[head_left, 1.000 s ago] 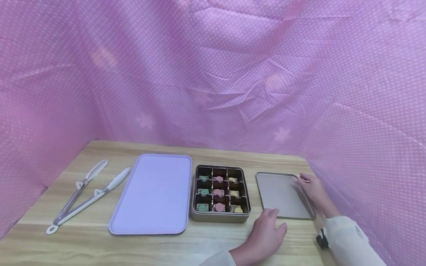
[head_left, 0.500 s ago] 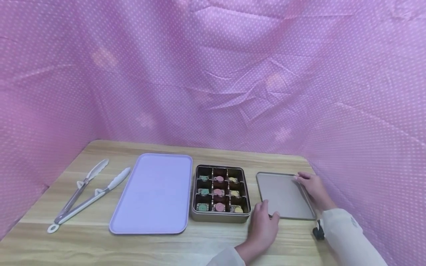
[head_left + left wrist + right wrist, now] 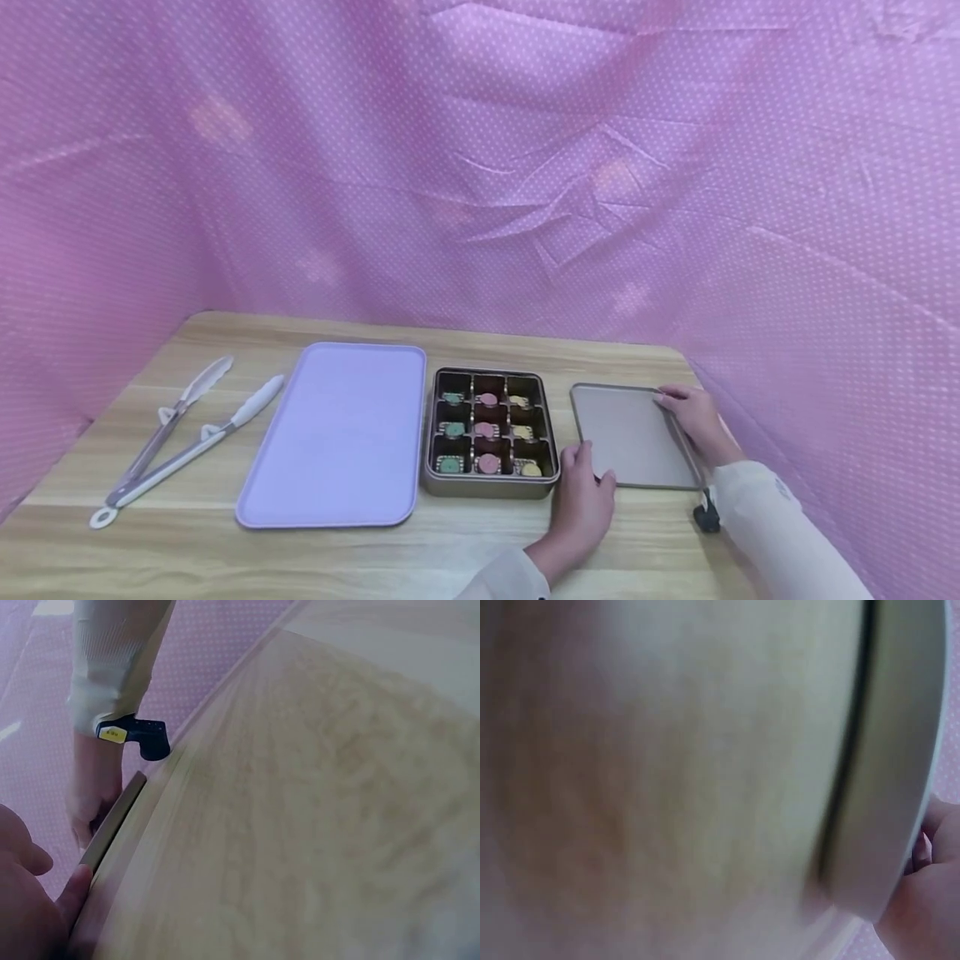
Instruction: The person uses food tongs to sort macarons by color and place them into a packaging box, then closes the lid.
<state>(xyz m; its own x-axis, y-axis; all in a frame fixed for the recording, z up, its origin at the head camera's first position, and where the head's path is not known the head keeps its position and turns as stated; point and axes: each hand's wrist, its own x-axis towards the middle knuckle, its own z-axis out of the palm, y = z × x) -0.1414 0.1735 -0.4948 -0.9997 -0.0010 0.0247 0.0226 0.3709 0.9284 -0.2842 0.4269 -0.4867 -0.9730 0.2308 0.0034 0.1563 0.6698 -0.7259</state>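
A square, shallow brown tin lid (image 3: 637, 437) lies at the right of the table in the head view. My left hand (image 3: 581, 508) holds its near left corner, fingers along the left side and thumb at the near edge. At the far right corner, my right hand (image 3: 697, 421) grips the edge. Both wrist views show the lid's rim from the side, with fingers against it. To the left stands a square tin (image 3: 491, 490) whose divider has several compartments holding green, pink and yellow round pieces, each on a patterned base.
A lilac tray (image 3: 337, 433) lies left of the tin. Spread tongs (image 3: 195, 446) with white tips lie at the far left. Pink dotted cloth (image 3: 480, 208) hangs behind and beside the wooden table (image 3: 337, 562). A black device (image 3: 707, 512) sits at the right cuff.
My left hand has moved forward and left onto the lid's near left corner. The right hand's fingers have drawn in on the far right corner. The head view has shifted slightly.
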